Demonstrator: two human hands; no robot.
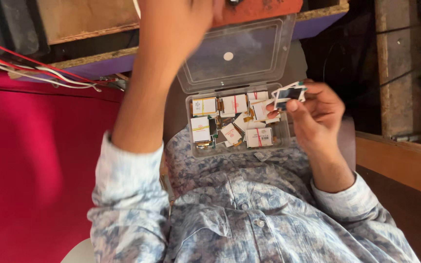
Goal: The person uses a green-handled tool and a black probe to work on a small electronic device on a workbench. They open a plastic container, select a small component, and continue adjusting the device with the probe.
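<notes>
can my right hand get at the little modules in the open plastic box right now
Probably yes. The right hand hovers at the clear box's right edge, the lid is flipped back, nothing covers the modules. But its fingers already hold a small module.

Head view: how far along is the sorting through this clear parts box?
Done: the clear plastic box sits open on the lap, its lid hinged back. In hand: the right hand pinches a small dark-faced module just above the box; the left hand reaches up toward the shelf, fingers out of view. Left: many white-backed modules remain inside the box.
</notes>
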